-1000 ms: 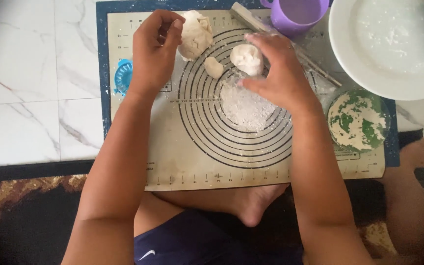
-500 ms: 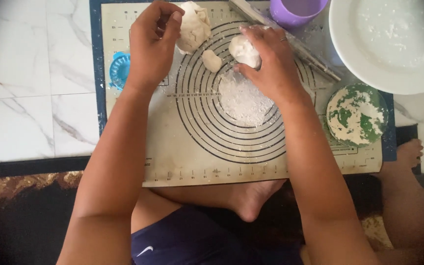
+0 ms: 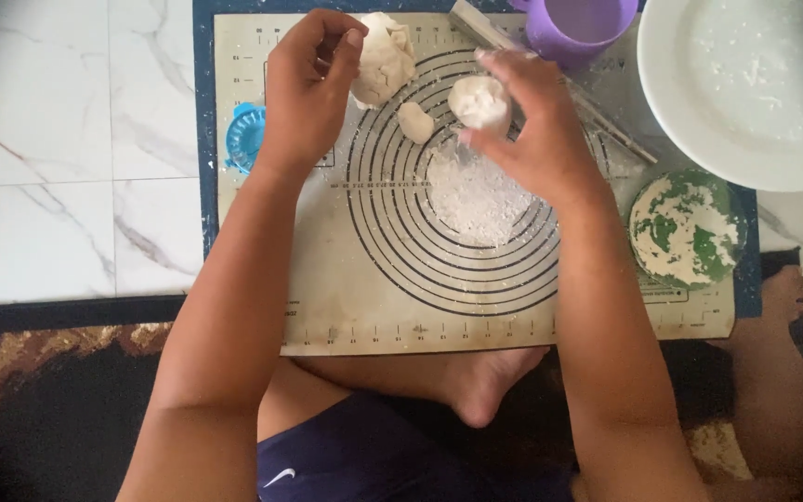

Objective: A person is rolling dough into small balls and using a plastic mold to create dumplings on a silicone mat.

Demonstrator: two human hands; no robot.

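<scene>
Landmark: I take the beige silicone pastry mat with dark concentric rings [image 3: 364,279] as my reference; it lies on a white marble floor [image 3: 67,139].
Left hand: my left hand [image 3: 309,88] sits curled over the mat's upper left, fingers bent in, thumb touching the large pale lump of dough [image 3: 383,56]; I cannot tell if it grips anything.
Right hand: my right hand [image 3: 536,130] is above the rings' upper part, fingertips pinched round a small white ball of dough [image 3: 480,100], lifted off the mat.
Loose piece: a small beige scrap of dough [image 3: 414,122] lies on the mat between the two hands.
Flour: a white flour patch [image 3: 476,200] covers the rings' centre.
Edges: a blue round plastic mould [image 3: 245,138] at the mat's left edge; a purple plastic cup [image 3: 580,26] at its top; a large white plate [image 3: 745,93] beyond its upper right corner; a green floury disc [image 3: 685,228] at its right edge.
</scene>
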